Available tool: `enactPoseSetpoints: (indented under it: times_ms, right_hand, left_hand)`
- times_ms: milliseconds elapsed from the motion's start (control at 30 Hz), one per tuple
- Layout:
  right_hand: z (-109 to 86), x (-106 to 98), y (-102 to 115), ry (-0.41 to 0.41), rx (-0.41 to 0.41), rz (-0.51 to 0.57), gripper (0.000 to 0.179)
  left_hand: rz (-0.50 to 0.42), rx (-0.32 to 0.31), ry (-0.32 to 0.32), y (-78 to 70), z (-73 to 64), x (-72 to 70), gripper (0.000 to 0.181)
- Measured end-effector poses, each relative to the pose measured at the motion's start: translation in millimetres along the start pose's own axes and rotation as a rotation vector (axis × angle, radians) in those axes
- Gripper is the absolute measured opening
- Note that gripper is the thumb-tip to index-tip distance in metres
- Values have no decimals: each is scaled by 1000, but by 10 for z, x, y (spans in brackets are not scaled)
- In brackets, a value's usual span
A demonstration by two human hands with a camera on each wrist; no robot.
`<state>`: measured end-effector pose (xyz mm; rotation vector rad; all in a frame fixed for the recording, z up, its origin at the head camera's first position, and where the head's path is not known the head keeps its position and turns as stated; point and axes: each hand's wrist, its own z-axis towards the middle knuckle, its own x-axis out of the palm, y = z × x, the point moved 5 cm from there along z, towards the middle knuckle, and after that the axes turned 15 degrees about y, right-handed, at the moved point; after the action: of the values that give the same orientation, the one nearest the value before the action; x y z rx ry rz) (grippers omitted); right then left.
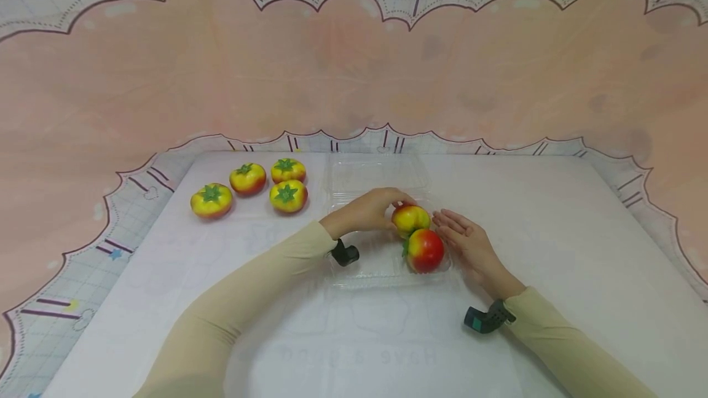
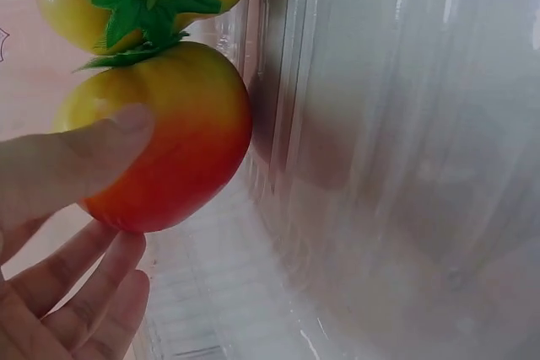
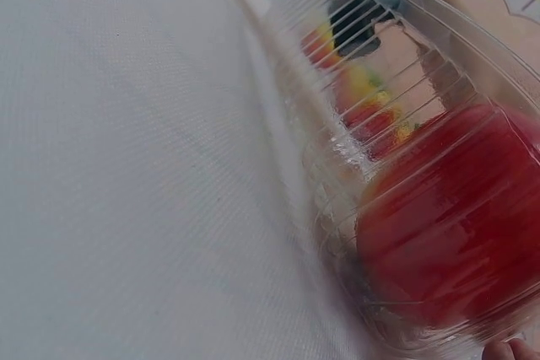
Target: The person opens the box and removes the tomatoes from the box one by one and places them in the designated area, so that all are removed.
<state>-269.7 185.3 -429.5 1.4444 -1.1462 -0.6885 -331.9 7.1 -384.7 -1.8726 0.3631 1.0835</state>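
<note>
In the head view my left hand (image 1: pixel 372 210) reaches over a clear plastic clamshell box (image 1: pixel 362 275) and pinches a yellow-and-red tomato (image 1: pixel 411 218) in its right part. The left wrist view shows the thumb on the side of that tomato (image 2: pixel 190 137) and the other fingers beneath it. A second tomato (image 1: pixel 426 252) sits nearer me, leaning against the first, its green calyx turned left. Beside the box's right wall is my right hand (image 1: pixel 470 247), its fingers extended and holding nothing. Through the clear wall, the right wrist view shows a red tomato (image 3: pixel 456 217).
Several more tomatoes (image 1: pixel 212 200) stand with calyxes up at the back left of the white table (image 1: pixel 553 232). The box's open lid (image 1: pixel 378 174) lies flat behind its base. A patterned cloth (image 1: pixel 354 78) hangs beyond the table's far edge.
</note>
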Motion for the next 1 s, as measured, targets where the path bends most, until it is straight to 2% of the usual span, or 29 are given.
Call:
enactPoseSetpoints:
  times_ms: [100, 267, 433, 667, 867, 1000]
  right_hand:
    - [12, 2, 18, 3, -19, 7, 58]
    - [25, -13, 19, 1, -27, -9, 58]
    - [10, -25, -11, 4, -19, -31, 60]
    - [-11, -19, -27, 3, -27, -24, 60]
    - [-2, -20, -20, 4, -28, -42, 60]
    - [6, -9, -19, 10, -30, -42, 60]
  left_hand:
    - [14, -29, -7, 21, -14, -8, 51]
    - [25, -43, -8, 30, -37, -9, 54]
    - [21, -42, 12, 20, -45, 24, 56]
    - [35, -81, 47, -11, -36, 72, 60]
    - [95, -90, 34, -26, 0, 73, 63]
    - [101, -86, 31, -34, 16, 82, 65]
